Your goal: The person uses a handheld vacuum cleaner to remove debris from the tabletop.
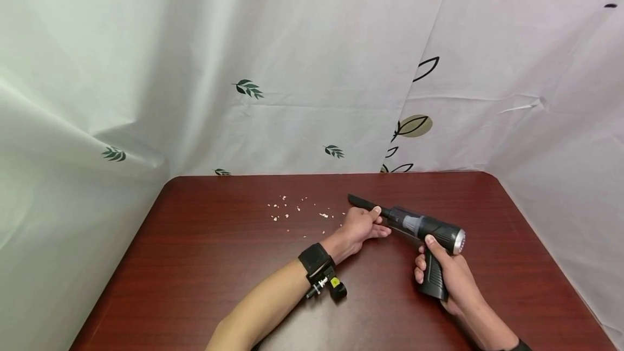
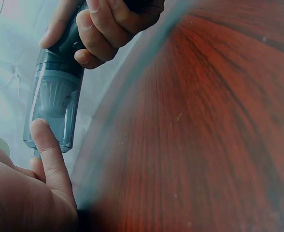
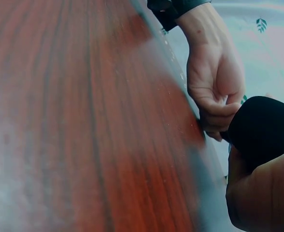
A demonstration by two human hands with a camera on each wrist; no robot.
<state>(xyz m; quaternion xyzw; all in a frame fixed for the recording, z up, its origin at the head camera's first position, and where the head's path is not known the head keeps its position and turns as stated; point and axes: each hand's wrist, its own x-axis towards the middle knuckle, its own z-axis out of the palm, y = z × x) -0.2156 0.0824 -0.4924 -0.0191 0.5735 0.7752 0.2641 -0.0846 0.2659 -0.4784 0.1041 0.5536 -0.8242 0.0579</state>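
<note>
A black handheld vacuum cleaner is held over the right half of the table, its narrow black nozzle pointing left and away. My right hand grips the handle, with the thumb up near the rear of the body. With thumb and fingers, my left hand pinches the nozzle close to where it joins the body. In the left wrist view, one extended finger of that hand overlaps the clear dust cup; whether it touches is unclear. Pale crumbs lie scattered on the table left of the nozzle.
The dark red wooden table has rounded far corners. White cloth with leaf prints hangs behind it and along both sides. A black strap with a small camera sits on my left wrist.
</note>
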